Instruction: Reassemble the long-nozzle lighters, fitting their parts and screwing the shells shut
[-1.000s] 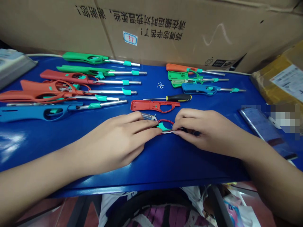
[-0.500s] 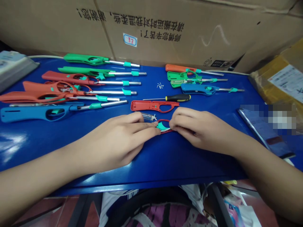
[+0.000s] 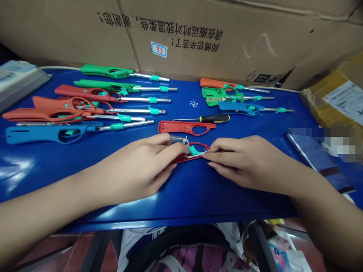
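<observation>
My left hand [image 3: 136, 166] is closed on a red lighter casing half [image 3: 183, 157], its fingers covering the handle end. Inside the casing's loop sits a teal trigger [image 3: 194, 150]. A thin white wire [image 3: 198, 154] runs along the casing to the fingertips of my right hand [image 3: 245, 162], which pinch at the casing's front end. Whether they grip the wire, the casing or both, I cannot tell. Just beyond my left fingers lies a clear fuel tank [image 3: 178, 139], partly hidden. Farther back, the matching red casing half [image 3: 176, 127] lies flat on the blue table [image 3: 181, 200].
A screwdriver [image 3: 218, 119] lies behind the loose casing half, near small white pieces [image 3: 193, 103]. Several long lighters lie at left, including a blue lighter [image 3: 34, 134], others at right. A cardboard box [image 3: 187, 68] borders the back; a phone [image 3: 317, 160] lies at right.
My left fingers have shifted, uncovering more of the red casing's lower edge. My right hand has drawn slightly to the right, and more of the casing's front end shows. The view has moved slightly.
</observation>
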The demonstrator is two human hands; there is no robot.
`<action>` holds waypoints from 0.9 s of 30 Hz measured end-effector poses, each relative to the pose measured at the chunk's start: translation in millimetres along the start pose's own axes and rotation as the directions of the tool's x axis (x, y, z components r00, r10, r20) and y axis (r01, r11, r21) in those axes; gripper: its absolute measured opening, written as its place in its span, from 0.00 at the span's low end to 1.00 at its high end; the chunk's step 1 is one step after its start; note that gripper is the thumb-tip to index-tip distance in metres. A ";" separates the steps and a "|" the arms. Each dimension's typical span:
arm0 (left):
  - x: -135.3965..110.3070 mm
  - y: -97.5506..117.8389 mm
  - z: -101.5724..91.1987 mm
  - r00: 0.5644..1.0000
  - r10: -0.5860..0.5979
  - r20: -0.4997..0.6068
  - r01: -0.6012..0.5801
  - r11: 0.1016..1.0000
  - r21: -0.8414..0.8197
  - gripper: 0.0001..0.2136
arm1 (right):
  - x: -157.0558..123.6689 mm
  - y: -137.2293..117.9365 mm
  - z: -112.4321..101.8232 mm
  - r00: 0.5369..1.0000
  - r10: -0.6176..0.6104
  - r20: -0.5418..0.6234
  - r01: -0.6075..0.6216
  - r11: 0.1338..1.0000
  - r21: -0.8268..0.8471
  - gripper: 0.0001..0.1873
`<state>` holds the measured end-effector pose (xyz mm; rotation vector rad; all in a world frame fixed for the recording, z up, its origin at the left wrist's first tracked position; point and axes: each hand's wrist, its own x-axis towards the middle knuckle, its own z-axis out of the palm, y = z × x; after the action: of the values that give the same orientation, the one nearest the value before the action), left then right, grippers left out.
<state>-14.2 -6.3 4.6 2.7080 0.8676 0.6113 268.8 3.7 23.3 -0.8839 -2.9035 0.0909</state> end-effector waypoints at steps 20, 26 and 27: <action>0.7 -0.1 -0.9 0.996 -0.021 0.087 0.024 0.999 -0.036 0.15 | 1.9 -0.5 -1.4 0.997 0.083 0.003 -0.083 0.996 -0.032 0.13; 0.3 -0.5 -0.8 0.996 -0.017 0.084 0.018 1.000 -0.007 0.15 | -2.1 5.8 -8.0 0.995 0.048 -0.082 -0.055 0.994 -0.093 0.12; 0.3 -0.6 -0.7 0.997 -0.017 0.081 0.017 1.000 -0.002 0.15 | -2.8 6.3 -8.8 0.996 0.033 -0.083 -0.042 0.994 -0.104 0.12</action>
<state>-14.6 -5.6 5.1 2.6998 0.8681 0.4954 275.7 7.5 31.3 -0.9360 -2.8395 -0.0948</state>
